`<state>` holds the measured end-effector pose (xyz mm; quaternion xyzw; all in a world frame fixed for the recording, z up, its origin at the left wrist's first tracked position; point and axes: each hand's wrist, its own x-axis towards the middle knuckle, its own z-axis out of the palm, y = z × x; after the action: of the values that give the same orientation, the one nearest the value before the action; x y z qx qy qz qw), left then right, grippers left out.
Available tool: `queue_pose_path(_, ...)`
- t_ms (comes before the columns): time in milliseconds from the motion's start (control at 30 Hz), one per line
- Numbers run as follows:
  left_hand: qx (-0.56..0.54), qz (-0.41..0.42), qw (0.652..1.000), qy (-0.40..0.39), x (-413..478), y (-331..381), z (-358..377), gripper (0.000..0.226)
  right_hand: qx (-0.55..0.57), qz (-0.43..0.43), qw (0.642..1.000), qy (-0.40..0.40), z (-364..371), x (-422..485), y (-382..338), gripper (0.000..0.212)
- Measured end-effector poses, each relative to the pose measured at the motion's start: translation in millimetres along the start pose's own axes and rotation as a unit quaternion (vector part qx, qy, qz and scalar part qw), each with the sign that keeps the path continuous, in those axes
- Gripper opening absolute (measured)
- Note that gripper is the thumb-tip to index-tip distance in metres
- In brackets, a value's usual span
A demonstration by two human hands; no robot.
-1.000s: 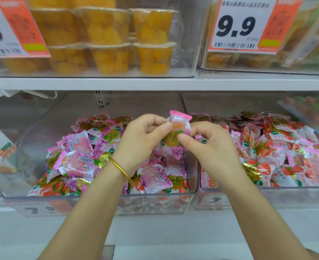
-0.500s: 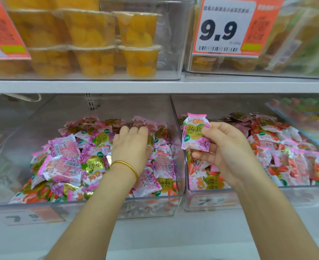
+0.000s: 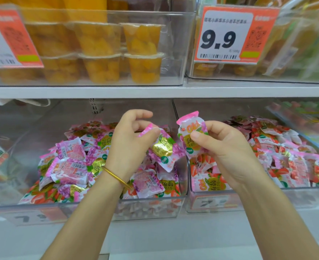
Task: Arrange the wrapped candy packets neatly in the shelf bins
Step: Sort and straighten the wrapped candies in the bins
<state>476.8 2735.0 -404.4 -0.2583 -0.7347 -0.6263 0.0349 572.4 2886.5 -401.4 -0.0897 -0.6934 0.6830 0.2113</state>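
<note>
Above the two lower bins we hold a candy packet in each hand, both lifted clear of the piles. Our left hand (image 3: pixel 128 145) pinches the left packet (image 3: pixel 163 147) by its pink end between thumb and fingers, so it hangs tilted over the left bin (image 3: pixel 147 207), purple flowers and a gold label facing us. Its index finger is curled loosely above and touches nothing. Our right hand (image 3: pixel 228 152) grips the right packet (image 3: pixel 190 136) upright – thumb pressed on its front, fingers curled behind – just above the wall between the bins. The two packets are near each other but apart.

A gold bracelet (image 3: pixel 115 176) sits on the left wrist. The left bin holds a loose heap of pink and purple packets, with some red ones low at the front. The right bin (image 3: pixel 295 196) is heaped mostly with red-and-white packets – darker ones lie at the back.

On the shelf (image 3: pixel 173 91) above, clear bins hold stacked fruit cups (image 3: pixel 143 53), and an orange price tag (image 3: pixel 228 36) reads 9.9.
</note>
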Motion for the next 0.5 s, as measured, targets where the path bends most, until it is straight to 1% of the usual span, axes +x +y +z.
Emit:
queue_pose_path(67,-0.043,-0.016,0.999,-0.012,-3,4,5,0.029,0.014,0.003,0.999,-0.029,1,-3,-3,0.017)
queue_pose_path(100,-0.058,-0.020,0.998,-0.014,-4,5,9,0.029,0.017,0.007,0.999,-0.041,1,-5,-4,0.016)
queue_pose_path(167,-0.076,-0.020,0.997,-0.011,-5,7,18,0.030,0.005,0.018,0.998,-0.059,-2,-8,-6,0.009)
queue_pose_path(200,-0.086,-0.019,0.996,-0.010,-6,9,22,0.031,-0.005,0.026,0.998,-0.061,-3,-9,-8,0.009)
queue_pose_path(267,-0.111,-0.025,0.993,-0.015,-8,12,32,0.031,-0.028,0.041,0.998,-0.050,-9,-11,-9,0.010)
queue_pose_path(333,-0.116,-0.030,0.992,-0.028,-6,13,39,0.024,-0.024,0.050,0.998,-0.012,-19,-10,-11,0.008)
queue_pose_path(367,-0.096,-0.023,0.995,-0.031,-4,11,42,0.020,-0.019,0.056,0.998,0.017,-27,-8,-10,0.006)
queue_pose_path(400,-0.053,-0.007,0.998,-0.033,1,8,45,0.019,-0.016,0.065,0.997,0.049,-35,-6,-8,0.005)
queue_pose_path(433,0.006,0.011,0.999,-0.042,7,4,48,0.022,-0.013,0.075,0.994,0.080,-44,-4,-6,0.006)
queue_pose_path(500,0.118,0.033,0.989,-0.078,16,-2,55,0.034,-0.025,0.087,0.987,0.130,-62,2,-1,0.009)
